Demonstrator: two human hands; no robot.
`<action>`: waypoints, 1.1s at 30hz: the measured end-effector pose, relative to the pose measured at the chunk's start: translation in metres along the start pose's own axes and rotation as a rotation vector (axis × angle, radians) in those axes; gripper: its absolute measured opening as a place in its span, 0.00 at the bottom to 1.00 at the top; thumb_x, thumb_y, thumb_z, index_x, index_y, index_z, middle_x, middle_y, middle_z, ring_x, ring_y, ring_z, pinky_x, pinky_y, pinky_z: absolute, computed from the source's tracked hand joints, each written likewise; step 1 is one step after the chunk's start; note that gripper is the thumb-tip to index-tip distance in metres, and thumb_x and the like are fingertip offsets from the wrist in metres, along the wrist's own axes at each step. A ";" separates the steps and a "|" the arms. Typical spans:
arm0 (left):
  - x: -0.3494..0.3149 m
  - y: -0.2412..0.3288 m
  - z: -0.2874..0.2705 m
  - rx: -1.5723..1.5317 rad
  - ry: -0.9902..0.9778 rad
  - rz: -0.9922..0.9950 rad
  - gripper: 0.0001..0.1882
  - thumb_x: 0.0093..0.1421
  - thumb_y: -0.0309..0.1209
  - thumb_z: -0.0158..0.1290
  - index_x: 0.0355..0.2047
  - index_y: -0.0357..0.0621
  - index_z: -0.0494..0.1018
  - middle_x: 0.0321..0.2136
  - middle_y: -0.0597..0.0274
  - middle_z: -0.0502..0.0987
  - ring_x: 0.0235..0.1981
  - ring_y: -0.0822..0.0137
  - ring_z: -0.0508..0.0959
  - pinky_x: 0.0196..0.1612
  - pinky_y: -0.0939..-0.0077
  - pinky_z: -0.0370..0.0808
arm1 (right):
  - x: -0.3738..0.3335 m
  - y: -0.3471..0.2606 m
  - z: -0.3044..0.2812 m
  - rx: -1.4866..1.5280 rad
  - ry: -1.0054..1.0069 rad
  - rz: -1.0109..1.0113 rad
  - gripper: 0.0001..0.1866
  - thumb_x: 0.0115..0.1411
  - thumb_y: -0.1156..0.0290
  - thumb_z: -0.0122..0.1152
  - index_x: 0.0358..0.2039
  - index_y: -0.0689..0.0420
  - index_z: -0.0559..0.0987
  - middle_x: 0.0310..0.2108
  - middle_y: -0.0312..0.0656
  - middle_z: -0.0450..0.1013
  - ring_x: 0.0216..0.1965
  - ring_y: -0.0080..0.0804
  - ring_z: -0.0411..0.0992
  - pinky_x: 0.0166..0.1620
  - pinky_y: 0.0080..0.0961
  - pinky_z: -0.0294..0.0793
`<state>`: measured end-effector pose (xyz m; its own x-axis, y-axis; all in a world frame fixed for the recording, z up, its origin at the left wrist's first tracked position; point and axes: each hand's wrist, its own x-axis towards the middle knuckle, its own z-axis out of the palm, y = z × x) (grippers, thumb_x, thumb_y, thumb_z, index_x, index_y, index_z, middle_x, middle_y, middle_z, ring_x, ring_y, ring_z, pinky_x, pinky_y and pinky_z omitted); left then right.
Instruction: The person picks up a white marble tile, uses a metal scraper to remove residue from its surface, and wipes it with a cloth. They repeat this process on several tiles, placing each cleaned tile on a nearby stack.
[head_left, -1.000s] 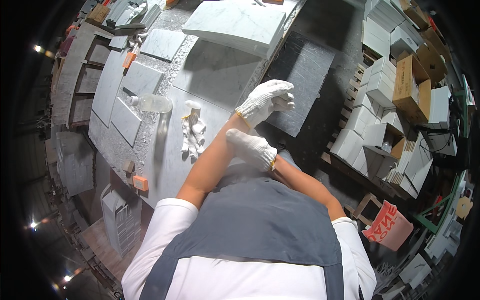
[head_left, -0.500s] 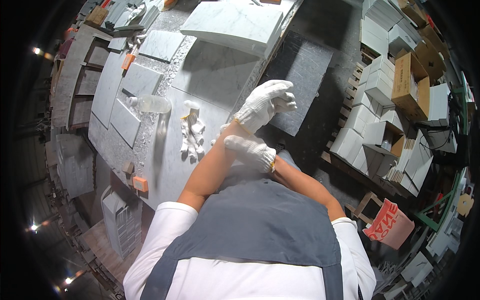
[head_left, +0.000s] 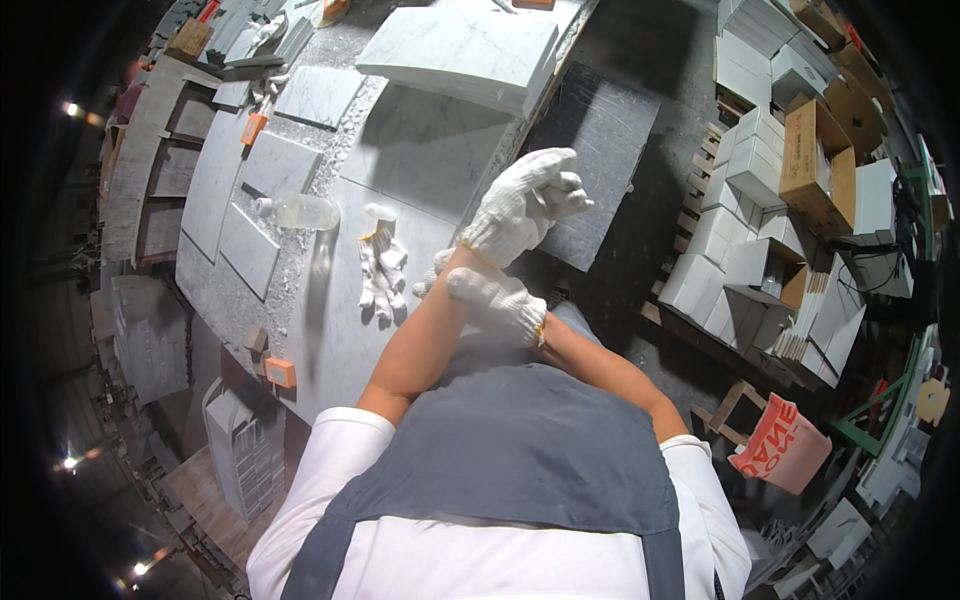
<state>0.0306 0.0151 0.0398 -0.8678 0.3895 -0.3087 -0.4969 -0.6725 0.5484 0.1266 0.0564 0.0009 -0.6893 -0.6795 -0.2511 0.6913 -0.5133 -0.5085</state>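
Note:
White knitted gloves with yellow cuff edging cover both my hands. My left hand (head_left: 525,205) is raised near the table's right edge, fingers loosely bent and partly apart, with nothing visible in it. Around my left forearm (head_left: 415,335), just below the cuff, my right hand (head_left: 497,300) is closed; its fingertips show on the far side. Another pair of white gloves (head_left: 382,272) lies on the pale marble surface (head_left: 345,350) to the left of my hands, with a small white piece (head_left: 379,212) above it. A clear bottle (head_left: 303,211) of liquid is beside them.
Stacked marble slabs (head_left: 460,50) sit at the table's far end; thinner tiles (head_left: 318,97) and orange blocks (head_left: 281,372) lie around on the left. Right of the table is a dark slab (head_left: 600,150). Farther right, white boxes (head_left: 715,245) and an open carton (head_left: 808,155) stand on pallets.
My left hand has turned slightly and shifted a little to the left and up. My right hand stays around the forearm. The view has shifted slightly.

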 end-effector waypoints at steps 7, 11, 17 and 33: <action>0.012 0.001 -0.011 -0.382 0.379 -0.131 0.07 0.67 0.29 0.57 0.37 0.38 0.77 0.27 0.58 0.79 0.31 0.60 0.82 0.49 0.57 0.83 | -0.010 -0.003 0.007 0.137 -0.013 -0.044 0.20 0.66 0.56 0.65 0.49 0.56 0.74 0.45 0.39 0.73 0.48 0.29 0.73 0.55 0.32 0.73; 0.006 -0.003 -0.008 -0.126 0.122 -0.023 0.07 0.67 0.31 0.58 0.38 0.39 0.78 0.29 0.58 0.80 0.33 0.59 0.82 0.51 0.56 0.81 | -0.011 -0.009 0.009 0.158 -0.041 0.004 0.21 0.67 0.54 0.65 0.49 0.56 0.74 0.45 0.39 0.73 0.48 0.30 0.73 0.56 0.34 0.72; 0.012 0.002 -0.020 -0.279 0.190 -0.152 0.08 0.67 0.31 0.58 0.40 0.39 0.79 0.31 0.57 0.81 0.36 0.59 0.82 0.53 0.54 0.80 | -0.004 -0.006 0.008 0.204 0.004 0.086 0.22 0.67 0.53 0.64 0.50 0.56 0.74 0.45 0.38 0.73 0.48 0.30 0.73 0.55 0.34 0.73; 0.019 -0.006 -0.029 -0.310 0.340 -0.083 0.06 0.66 0.29 0.59 0.38 0.39 0.78 0.29 0.57 0.79 0.32 0.59 0.81 0.51 0.54 0.82 | -0.009 -0.017 0.007 -0.027 0.209 0.203 0.19 0.68 0.55 0.64 0.49 0.56 0.78 0.40 0.36 0.75 0.40 0.23 0.72 0.45 0.24 0.74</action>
<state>0.0166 0.0084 0.0081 -0.7521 0.2562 -0.6073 -0.4983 -0.8241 0.2694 0.1231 0.0676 0.0174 -0.5691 -0.6430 -0.5126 0.8155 -0.3616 -0.4518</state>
